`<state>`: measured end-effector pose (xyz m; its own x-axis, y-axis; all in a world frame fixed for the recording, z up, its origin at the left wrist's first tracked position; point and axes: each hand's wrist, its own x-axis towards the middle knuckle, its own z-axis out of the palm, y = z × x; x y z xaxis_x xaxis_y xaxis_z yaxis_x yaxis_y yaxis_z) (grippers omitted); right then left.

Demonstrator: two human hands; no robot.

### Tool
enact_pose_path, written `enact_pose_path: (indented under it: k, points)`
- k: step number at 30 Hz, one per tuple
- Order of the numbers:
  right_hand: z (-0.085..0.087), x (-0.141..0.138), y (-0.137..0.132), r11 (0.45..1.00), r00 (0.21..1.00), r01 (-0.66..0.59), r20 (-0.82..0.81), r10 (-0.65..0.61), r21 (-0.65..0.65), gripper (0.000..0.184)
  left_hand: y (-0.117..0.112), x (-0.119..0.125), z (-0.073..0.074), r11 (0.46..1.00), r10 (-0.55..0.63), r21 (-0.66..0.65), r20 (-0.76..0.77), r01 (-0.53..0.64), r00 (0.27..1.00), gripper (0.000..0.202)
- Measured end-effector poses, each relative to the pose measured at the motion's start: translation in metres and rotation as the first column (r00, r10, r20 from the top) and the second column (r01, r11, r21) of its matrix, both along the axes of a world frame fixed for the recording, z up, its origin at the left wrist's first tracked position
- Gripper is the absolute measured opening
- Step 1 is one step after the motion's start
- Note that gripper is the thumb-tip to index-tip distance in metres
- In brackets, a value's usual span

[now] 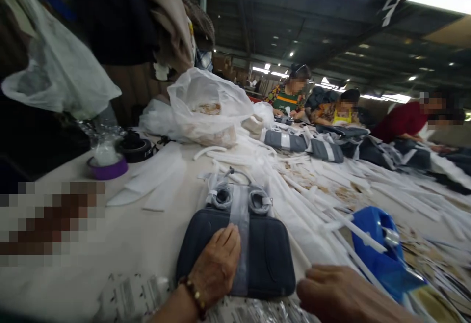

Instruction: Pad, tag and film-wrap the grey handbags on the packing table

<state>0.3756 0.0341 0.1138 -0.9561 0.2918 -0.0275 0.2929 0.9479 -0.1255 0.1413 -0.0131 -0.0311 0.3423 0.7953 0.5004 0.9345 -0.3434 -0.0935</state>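
Observation:
In front of me a dark grey bag [271, 256] lies flat on the table, with a translucent strip [243, 215] down its middle. Two wrapped coils [222, 196] of strap or cord sit at its top edge. My left hand [217, 259], wearing a beaded bracelet, rests on the bag with fingers stretched out flat, touching the strip's edge. Just off the bag's lower right corner is my right hand [333, 291], fingers curled in; whatever it may hold is hidden. Clear printed plastic sheets [132, 296] lie under and beside the bag's near edge.
A blue tape dispenser [375, 244] stands at the right, among white foam strips [324, 210] and scraps. Left of the bag are a purple tape roll [107, 167] and white foam sheets [154, 178]. Beyond is a large plastic bag [206, 112]. Several people work at the far side.

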Motion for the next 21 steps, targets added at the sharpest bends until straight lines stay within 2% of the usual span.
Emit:
enact_pose_path:
  k: [3, 7, 11, 15, 18, 21]
  points:
    - [0.006, -0.063, 0.031, 0.999, 0.971, -0.003, 0.24, -0.009, 0.048, 0.019, -0.002, 0.002, -0.005, 1.0, 0.015, -0.027, 0.046, -0.013, 0.999, 0.041]
    - [-0.004, -0.111, 0.076, 0.982, 0.944, -0.105, 0.328, 0.047, 0.16, 0.015, -0.001, 0.002, -0.011, 0.999, -0.001, -0.043, 0.056, 0.003, 0.998, 0.041]
    - [-0.015, -0.135, 0.096, 0.97, 0.914, -0.148, 0.402, 0.059, 0.193, 0.018, 0.0, 0.001, -0.013, 0.999, -0.006, -0.038, 0.053, 0.008, 0.999, 0.043]
    - [-0.025, -0.152, 0.104, 0.972, 0.903, -0.128, 0.429, 0.031, 0.199, 0.015, 0.001, -0.001, -0.013, 1.0, -0.023, 0.019, 0.08, 0.021, 0.997, 0.043]
    - [-0.031, -0.162, 0.122, 0.97, 0.911, -0.024, 0.406, -0.078, 0.242, 0.003, 0.002, -0.002, -0.013, 0.998, -0.035, 0.045, 0.085, 0.031, 0.996, 0.043]
    - [-0.031, -0.164, 0.14, 0.937, 0.926, 0.131, 0.298, -0.233, 0.325, 0.013, 0.002, -0.003, -0.014, 0.999, -0.036, 0.019, 0.07, 0.035, 0.997, 0.044]
